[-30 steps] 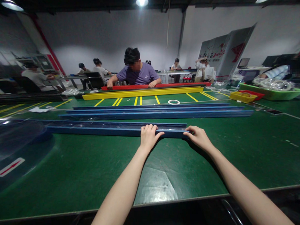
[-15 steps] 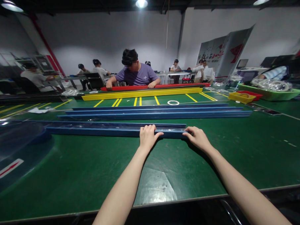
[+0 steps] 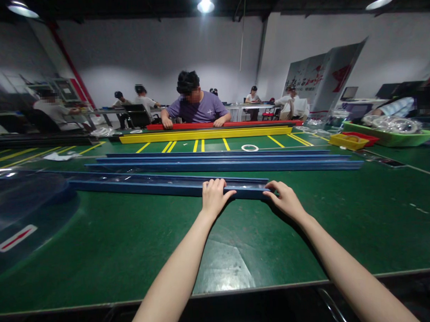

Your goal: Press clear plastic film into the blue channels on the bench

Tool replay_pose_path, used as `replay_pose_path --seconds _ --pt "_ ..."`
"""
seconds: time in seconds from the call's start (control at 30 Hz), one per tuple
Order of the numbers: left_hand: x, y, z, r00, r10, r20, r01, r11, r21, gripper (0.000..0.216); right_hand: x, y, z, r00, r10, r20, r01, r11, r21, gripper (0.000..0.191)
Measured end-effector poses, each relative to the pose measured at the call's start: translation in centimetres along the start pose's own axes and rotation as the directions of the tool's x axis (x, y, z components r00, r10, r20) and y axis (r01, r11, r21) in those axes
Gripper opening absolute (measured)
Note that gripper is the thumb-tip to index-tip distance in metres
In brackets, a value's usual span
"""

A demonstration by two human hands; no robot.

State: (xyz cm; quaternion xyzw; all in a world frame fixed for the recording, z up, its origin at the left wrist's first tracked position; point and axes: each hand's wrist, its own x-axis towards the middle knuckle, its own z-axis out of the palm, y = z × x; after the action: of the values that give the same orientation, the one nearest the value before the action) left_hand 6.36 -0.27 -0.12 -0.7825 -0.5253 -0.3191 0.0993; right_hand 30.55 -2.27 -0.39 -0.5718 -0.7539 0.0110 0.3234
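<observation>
A long blue channel strip [image 3: 148, 188] lies across the green table in front of me, with clear film showing along its trough. My left hand [image 3: 213, 194] is closed over its near wall, fingers reaching inside and thumb along the front. At the strip's right end, my right hand [image 3: 282, 197] pinches the edge between thumb and fingers. Just behind lie more blue channel strips [image 3: 236, 165], side by side. Over the left end of the held strip spreads a clear plastic sheet [image 3: 28, 212] with a red arrow label [image 3: 16, 238].
Across the green table [image 3: 141, 259], a person [image 3: 201, 104] holds a red strip [image 3: 242, 123] behind a yellow strip [image 3: 206, 135]. A white ring [image 3: 250, 148] lies mid-table. At right stand a yellow tray [image 3: 347, 141] and a green tray [image 3: 392, 138] holding clear coils.
The whole view has shifted slightly. My hands keep the same places on the blue channel strip. The person opposite has moved one hand a little along the red strip.
</observation>
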Motion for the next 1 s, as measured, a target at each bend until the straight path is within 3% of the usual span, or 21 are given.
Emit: replay_pose_path --seconds 0.23,0.77,1.0 --pt "0.24 -0.16 0.3 0.999 -0.043 0.006 0.043 0.999 -0.008 0.036 0.13 -0.05 0.07 0.996 -0.048 -0.073 0.05 0.999 0.022 0.016" --pt "0.28 -0.11 0.07 0.999 -0.024 0.043 0.022 0.999 0.037 0.035 0.39 -1.02 -0.34 0.997 -0.075 -0.022 0.069 0.976 -0.208 0.015" --pt "0.16 -0.06 0.13 1.0 -0.016 0.024 0.015 0.999 0.042 0.035 0.14 -0.61 -0.24 0.998 -0.052 -0.034 0.046 0.986 -0.158 0.017"
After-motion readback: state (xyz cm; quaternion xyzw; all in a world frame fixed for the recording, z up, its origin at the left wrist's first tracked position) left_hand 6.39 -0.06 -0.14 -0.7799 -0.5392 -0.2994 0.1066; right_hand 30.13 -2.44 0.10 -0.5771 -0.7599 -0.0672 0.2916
